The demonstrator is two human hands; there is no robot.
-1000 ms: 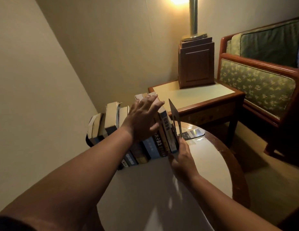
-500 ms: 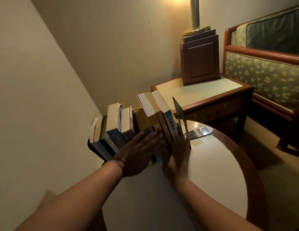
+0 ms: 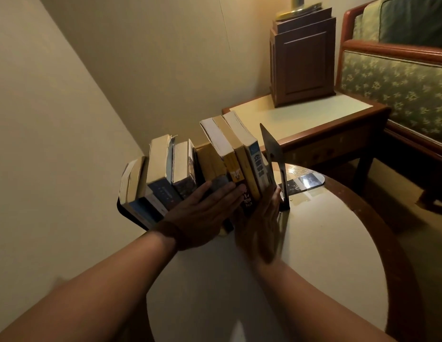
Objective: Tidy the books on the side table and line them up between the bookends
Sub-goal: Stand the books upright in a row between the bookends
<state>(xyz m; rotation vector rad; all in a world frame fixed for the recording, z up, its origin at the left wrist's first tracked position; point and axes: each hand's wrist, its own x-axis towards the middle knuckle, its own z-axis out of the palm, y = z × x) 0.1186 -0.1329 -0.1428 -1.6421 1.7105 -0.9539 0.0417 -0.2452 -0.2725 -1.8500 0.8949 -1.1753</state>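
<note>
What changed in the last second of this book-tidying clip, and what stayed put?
The left hand came down from the tops of the upright paperback books and now presses flat against their spines. The right hand stayed low at the row's right end, beside the dark metal bookend. Nothing gripped or released; books, bookend and round cream table kept their places.

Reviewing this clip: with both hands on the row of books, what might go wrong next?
1. The left bookend seems to sit at the round table's rim; the left hand, pressing flat on the spines, may shove that end off.
2. The books lean leftward, so the tall ones may topple when released.
3. The right hand seems to lie between the row's end and the right bookend; closing the gap may pinch its fingers.
</note>
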